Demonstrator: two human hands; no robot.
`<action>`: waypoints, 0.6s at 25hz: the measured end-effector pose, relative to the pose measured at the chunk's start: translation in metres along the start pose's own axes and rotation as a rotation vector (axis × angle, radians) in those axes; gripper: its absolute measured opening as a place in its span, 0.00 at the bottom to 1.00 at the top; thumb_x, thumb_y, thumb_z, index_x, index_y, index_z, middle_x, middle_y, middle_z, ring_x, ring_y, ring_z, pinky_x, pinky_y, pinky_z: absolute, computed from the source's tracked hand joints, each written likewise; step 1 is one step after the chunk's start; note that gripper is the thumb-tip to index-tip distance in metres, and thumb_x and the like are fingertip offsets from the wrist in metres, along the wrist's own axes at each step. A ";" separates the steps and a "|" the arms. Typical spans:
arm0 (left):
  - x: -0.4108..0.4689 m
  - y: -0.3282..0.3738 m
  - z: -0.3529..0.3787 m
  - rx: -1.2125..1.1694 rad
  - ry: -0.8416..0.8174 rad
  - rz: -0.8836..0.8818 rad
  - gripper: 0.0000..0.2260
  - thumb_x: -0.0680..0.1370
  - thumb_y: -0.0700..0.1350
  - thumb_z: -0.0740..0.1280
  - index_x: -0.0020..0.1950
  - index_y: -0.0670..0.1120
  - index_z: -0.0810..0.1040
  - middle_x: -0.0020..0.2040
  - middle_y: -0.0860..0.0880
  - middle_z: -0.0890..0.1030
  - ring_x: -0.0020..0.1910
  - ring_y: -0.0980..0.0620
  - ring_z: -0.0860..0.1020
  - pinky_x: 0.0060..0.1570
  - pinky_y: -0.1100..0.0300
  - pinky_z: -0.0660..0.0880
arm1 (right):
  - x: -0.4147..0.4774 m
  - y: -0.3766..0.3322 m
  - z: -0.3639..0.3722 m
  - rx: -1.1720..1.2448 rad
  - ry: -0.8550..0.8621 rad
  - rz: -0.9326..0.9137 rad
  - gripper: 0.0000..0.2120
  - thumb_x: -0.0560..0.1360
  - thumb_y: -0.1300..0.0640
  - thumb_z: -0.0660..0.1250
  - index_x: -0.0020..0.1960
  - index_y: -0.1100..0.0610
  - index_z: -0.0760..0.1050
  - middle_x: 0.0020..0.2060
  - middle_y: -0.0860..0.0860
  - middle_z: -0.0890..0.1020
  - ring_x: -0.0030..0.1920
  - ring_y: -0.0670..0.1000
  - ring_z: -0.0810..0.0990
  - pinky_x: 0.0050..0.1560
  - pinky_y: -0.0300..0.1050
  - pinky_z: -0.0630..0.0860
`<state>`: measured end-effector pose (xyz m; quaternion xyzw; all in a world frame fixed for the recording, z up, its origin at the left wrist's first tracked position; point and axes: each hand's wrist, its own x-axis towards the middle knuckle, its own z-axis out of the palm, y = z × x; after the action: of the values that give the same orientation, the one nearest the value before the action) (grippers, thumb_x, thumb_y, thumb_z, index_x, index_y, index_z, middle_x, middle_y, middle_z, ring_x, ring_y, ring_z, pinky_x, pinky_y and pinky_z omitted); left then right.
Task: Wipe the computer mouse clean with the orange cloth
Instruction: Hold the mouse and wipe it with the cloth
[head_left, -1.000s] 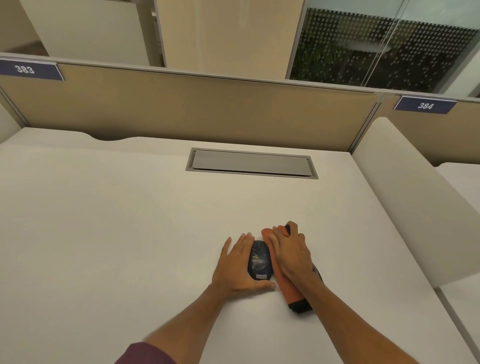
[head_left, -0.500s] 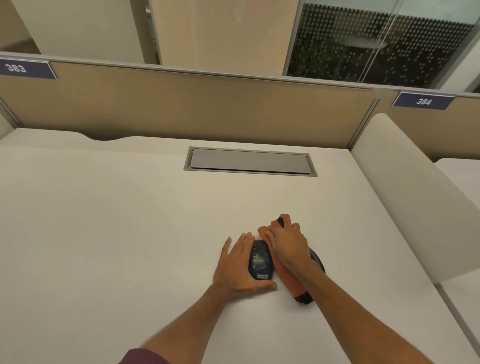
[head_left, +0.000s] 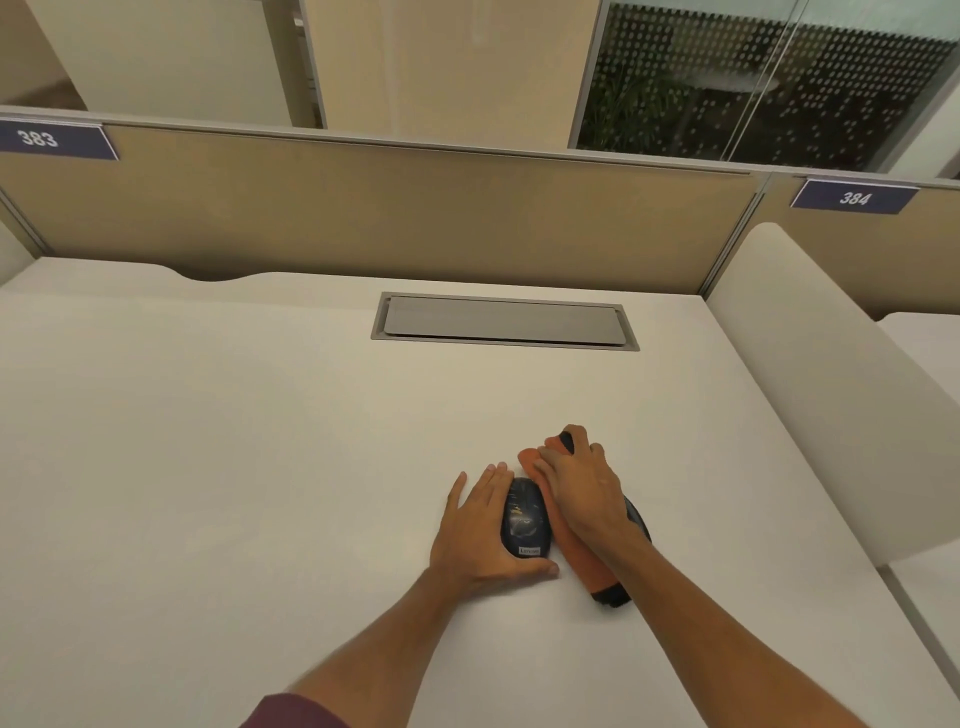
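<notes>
Bracing the glossy oval mouse (head_left: 524, 519), left fingers (head_left: 493, 480) splay; right fingers (head_left: 558, 460) press orange cloth (head_left: 584, 564).

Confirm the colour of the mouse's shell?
Dark navy computer mouse, small pale label near its rear; head view.

A pale desk (head_left: 208, 467) fills the view, a grey cable hatch (head_left: 504, 322) set flush near its far edge. Behind it runs a tan partition (head_left: 389, 208) with number plates — 383 (head_left: 52, 139) and 384 (head_left: 854, 197). Beyond stands a dotted glass wall (head_left: 753, 78), dark behind.
</notes>
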<state>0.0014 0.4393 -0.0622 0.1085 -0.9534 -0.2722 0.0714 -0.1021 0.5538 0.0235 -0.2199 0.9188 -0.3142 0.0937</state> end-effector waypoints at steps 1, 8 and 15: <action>0.000 0.000 0.000 -0.005 0.005 0.000 0.58 0.59 0.84 0.58 0.80 0.52 0.50 0.80 0.53 0.55 0.78 0.60 0.47 0.77 0.46 0.41 | -0.003 -0.002 0.001 -0.058 -0.017 -0.059 0.12 0.77 0.41 0.57 0.41 0.47 0.66 0.56 0.52 0.73 0.51 0.55 0.73 0.53 0.53 0.75; -0.002 0.002 -0.002 -0.017 0.018 -0.002 0.58 0.58 0.83 0.60 0.79 0.52 0.50 0.79 0.54 0.56 0.77 0.64 0.46 0.77 0.48 0.41 | 0.022 -0.003 0.007 -0.687 -0.138 -0.255 0.10 0.82 0.51 0.59 0.54 0.53 0.77 0.63 0.54 0.68 0.56 0.57 0.70 0.51 0.50 0.74; -0.001 0.003 -0.005 -0.051 0.015 0.014 0.57 0.59 0.83 0.60 0.79 0.54 0.49 0.79 0.55 0.57 0.77 0.63 0.46 0.77 0.48 0.40 | 0.012 0.007 0.013 -0.456 -0.080 -0.294 0.13 0.81 0.46 0.57 0.50 0.51 0.76 0.60 0.51 0.71 0.53 0.54 0.71 0.52 0.51 0.77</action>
<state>0.0027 0.4395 -0.0563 0.1019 -0.9463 -0.2951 0.0834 -0.1111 0.5467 0.0084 -0.3784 0.9196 -0.1003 0.0316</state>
